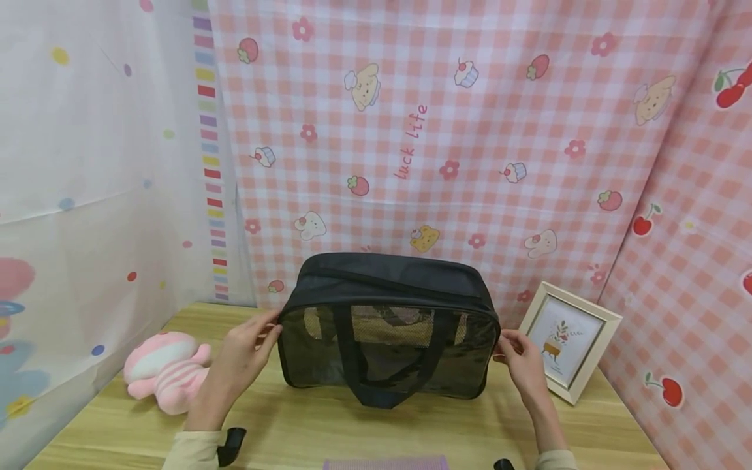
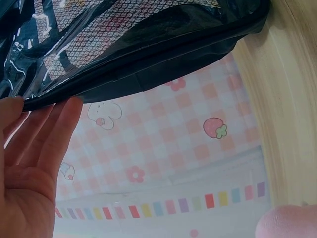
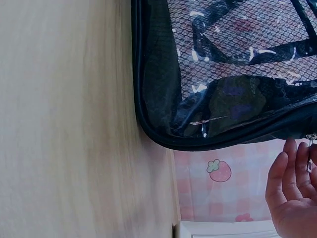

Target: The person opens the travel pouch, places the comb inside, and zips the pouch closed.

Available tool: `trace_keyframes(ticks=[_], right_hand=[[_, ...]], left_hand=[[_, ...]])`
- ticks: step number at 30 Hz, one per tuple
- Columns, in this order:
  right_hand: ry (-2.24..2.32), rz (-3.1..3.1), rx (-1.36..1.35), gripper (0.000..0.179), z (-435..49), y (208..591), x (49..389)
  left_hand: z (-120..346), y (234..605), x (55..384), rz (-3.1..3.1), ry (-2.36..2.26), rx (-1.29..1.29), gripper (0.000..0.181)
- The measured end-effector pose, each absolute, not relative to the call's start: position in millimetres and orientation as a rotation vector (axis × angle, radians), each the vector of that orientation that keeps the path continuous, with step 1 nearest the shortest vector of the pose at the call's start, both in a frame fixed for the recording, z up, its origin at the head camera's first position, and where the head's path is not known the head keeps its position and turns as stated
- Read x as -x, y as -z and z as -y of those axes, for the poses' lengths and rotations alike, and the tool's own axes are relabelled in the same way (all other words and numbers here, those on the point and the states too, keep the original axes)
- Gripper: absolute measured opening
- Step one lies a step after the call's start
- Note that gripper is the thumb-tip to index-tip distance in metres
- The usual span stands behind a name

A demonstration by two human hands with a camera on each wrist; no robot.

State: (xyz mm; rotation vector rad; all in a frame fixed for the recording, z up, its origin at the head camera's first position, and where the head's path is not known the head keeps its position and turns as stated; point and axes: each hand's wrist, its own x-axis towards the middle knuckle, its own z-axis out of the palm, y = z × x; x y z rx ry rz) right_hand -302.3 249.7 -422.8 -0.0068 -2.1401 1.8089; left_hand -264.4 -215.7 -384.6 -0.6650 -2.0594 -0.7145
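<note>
A black toiletry bag [image 1: 388, 346] with see-through front panel, mesh inside and strap handles stands upright on the table. At its left side, my left hand [image 1: 242, 356] grips the piped edge, thumb toward the front and fingers [image 2: 62, 126] against the side. My right hand [image 1: 523, 362] holds the bag's right side by the fingertips. A metal zipper pull [image 3: 310, 153] hangs beside those fingers in the right wrist view, where the thumb is partly cut off by the frame. Through the clear panel [image 3: 237, 101], dark purplish marks show low down.
A pink plush toy [image 1: 167, 369] lies left of my left forearm. Leaning behind my right hand is a framed picture [image 1: 566, 343]. A purple comb [image 1: 384, 463] lies at the near table edge [image 1: 294, 450]. Printed cloth [image 1: 411, 163] hangs behind the bag.
</note>
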Motion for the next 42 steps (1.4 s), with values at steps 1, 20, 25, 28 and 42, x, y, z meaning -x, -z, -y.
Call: trace_keyframes(ticks=[1, 20, 25, 28, 42], right_hand=[[-1.814, 2.124, 0.016, 0.018, -250.0, 422.7, 302.2], [-1.926, 1.830, 0.074, 0.019, -245.9, 411.1, 298.4], [-1.907, 1.806, 0.073, 0.017, -245.2, 410.8, 297.8], [-1.897, 1.811, 0.074, 0.015, -246.6, 412.6, 298.0], [-1.892, 1.882, 0.048, 0.019, -251.3, 412.5, 299.3]], left_hand=[[215.5, 384.7, 264.3, 2.060, 0.712, 0.665, 0.035], [217.0, 387.9, 265.9, 2.038, 0.702, 0.686, 0.033], [216.1, 387.5, 265.4, 2.054, 0.696, 0.672, 0.033], [214.5, 387.6, 264.7, 2.066, 0.710, 0.662, 0.033], [211.4, 387.9, 269.2, 1.976, 0.684, 0.699, 0.033]])
